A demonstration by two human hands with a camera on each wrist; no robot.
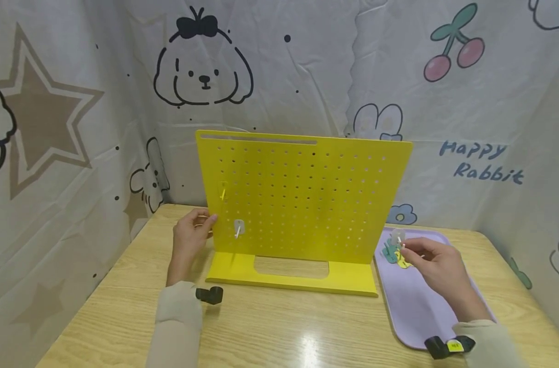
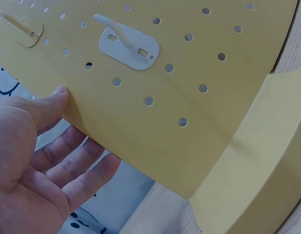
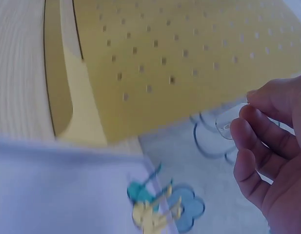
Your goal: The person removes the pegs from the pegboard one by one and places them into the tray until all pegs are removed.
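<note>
A yellow pegboard (image 1: 298, 204) stands upright on its yellow base. My left hand (image 1: 191, 236) holds its left edge; in the left wrist view the thumb lies on the front and the fingers reach behind. Near that hand a white hook (image 2: 130, 46) and, higher up, a yellow hook (image 1: 223, 192) are mounted on the board. My right hand (image 1: 438, 266) pinches another white hook (image 1: 397, 237) between thumb and fingertips, above the purple tray's far end. Only part of its pale plate (image 3: 224, 124) shows in the right wrist view.
The purple tray (image 1: 419, 306) lies right of the board, close to its base. Green hooks (image 1: 390, 252) and yellow hooks (image 1: 402, 260) lie together at its far end. A patterned cloth (image 1: 302, 66) hangs behind the wooden table (image 1: 261, 327).
</note>
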